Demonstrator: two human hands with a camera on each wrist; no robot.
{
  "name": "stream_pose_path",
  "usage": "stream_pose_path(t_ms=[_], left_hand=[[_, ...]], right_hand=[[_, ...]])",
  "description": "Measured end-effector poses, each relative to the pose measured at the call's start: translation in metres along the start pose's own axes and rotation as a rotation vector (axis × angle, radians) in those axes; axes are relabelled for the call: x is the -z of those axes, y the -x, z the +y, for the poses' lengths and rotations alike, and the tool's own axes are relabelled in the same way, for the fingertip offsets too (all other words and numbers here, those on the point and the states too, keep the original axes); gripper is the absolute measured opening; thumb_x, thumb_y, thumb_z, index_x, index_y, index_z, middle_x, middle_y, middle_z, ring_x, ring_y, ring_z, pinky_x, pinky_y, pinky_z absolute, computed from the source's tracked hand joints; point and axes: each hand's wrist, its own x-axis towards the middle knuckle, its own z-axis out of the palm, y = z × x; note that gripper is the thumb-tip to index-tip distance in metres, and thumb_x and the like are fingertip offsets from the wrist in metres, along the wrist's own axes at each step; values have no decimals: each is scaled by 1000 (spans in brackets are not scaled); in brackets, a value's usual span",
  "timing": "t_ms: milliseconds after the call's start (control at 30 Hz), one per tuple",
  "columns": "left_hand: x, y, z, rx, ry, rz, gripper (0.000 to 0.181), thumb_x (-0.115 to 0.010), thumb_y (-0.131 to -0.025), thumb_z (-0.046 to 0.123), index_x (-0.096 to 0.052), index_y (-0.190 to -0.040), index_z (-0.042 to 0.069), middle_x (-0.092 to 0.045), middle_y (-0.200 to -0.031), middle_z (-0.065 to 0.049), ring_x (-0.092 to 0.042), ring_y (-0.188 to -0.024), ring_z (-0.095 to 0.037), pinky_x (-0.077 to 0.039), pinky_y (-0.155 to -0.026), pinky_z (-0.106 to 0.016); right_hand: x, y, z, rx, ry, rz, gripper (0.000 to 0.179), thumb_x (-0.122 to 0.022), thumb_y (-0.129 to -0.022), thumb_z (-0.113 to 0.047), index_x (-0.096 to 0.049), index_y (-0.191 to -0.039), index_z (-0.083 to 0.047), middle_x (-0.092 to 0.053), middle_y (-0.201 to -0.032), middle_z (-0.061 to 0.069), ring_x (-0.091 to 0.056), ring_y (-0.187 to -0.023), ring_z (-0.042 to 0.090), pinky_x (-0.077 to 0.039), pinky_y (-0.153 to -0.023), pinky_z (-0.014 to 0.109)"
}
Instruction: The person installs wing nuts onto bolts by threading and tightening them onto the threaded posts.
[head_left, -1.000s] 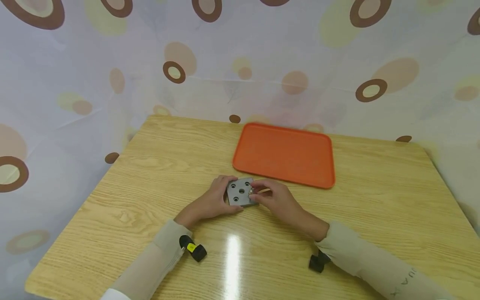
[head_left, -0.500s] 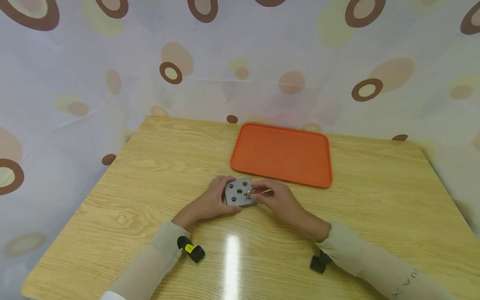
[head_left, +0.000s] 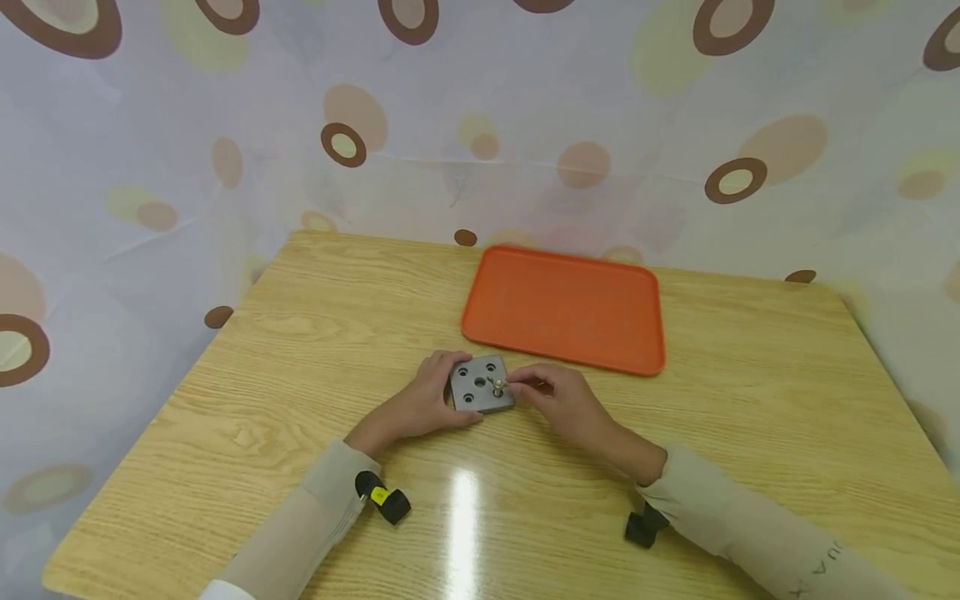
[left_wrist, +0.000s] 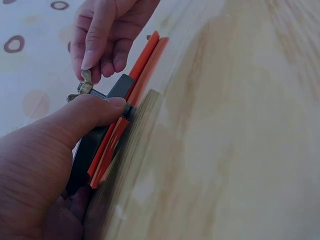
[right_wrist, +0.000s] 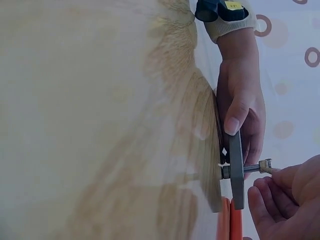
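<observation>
A grey square metal plate [head_left: 472, 406] with several holes is held by its left side, tilted a little off the table, in my left hand [head_left: 427, 396]. Its thumb lies along the near edge. Through the plate's right corner a threaded bolt [right_wrist: 252, 168] stands up, its head [right_wrist: 225, 172] below the plate. A brass-coloured wing nut [left_wrist: 84, 89] sits near the bolt's free end, with thread showing between nut and plate. My right hand [head_left: 564, 402] pinches one wing of the nut between thumb and forefinger; the remaining fingers are curled. The forefinger's contact is partly hidden.
An orange tray [head_left: 562, 304] lies just behind the plate on the wooden table [head_left: 337, 317]. Patterned cloth [head_left: 525, 108] hangs along the table's back. Both wrists carry small black cameras, the left one [head_left: 386, 498] marked with yellow.
The right fingers have shifted slightly right, leaving the wing nut and bolt end more exposed. The left hand keeps its hold, and the plate stays in about the same place.
</observation>
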Motion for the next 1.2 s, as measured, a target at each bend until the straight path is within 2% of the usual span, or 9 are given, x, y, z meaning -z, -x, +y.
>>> stream_pose_path(t_ms=[67,200,333,667,900,1100,1200], left_hand=[[1,1,1,-2,3,1,85,-75,-73,45,-33,-139,12,-37,-126,-4,-37,-102,-16,-36,-84,-33],[2,1,1,2,2,-4,85,-75,-73,46,-32,-140,13,-37,-126,-3,-36,-103,-16,-36,-84,-32],[1,0,-1,0,-2,-6,86,-73,-73,50,-31,-140,15,-36,-126,-2,-36,-102,-15,-36,-83,-32],[0,-1,-3,1,0,-2,86,-73,-73,50,-32,-140,16,-36,-127,-2,-36,-103,-16,-36,-84,-33],[-1,0,-2,11,-3,-2,85,-73,-74,48,-32,-140,16,-36,-127,-2,-36,-102,-16,-37,-84,-33],[-2,-1,-4,4,-9,4,84,-73,-73,48,-32,-139,16,-36,-127,-2,-36,-102,-16,-36,-84,-33],[-2,0,-3,5,-7,2,85,-74,-73,48,-32,-139,15,-36,-126,-2,-36,-103,-16,-36,-85,-33]], right_hand=[[1,1,-6,-5,-6,-9,13,-63,-88,-8,-69,-99,-4,-67,-97,5,-62,-90,14,-49,-76,26],[4,3,-26,-19,-36,-29,14,-62,-88,-3,-67,-98,3,-67,-97,14,-62,-90,26,-49,-76,33],[4,3,-33,-14,-51,-29,15,-63,-87,-3,-66,-99,6,-66,-96,16,-62,-88,29,-49,-76,35],[-1,0,-31,-4,-88,-26,34,-67,-84,-2,-59,-114,9,-62,-104,20,-60,-95,31,-49,-79,35],[-3,-2,-30,32,-110,-45,34,-66,-84,1,-57,-115,11,-60,-108,23,-58,-98,35,-48,-80,34],[-3,-2,-28,22,-112,-48,33,-66,-84,0,-58,-114,11,-61,-106,22,-58,-98,35,-48,-80,35],[-5,-2,-18,13,-114,-44,32,-67,-84,-2,-59,-113,8,-62,-105,18,-59,-97,32,-48,-81,37]])
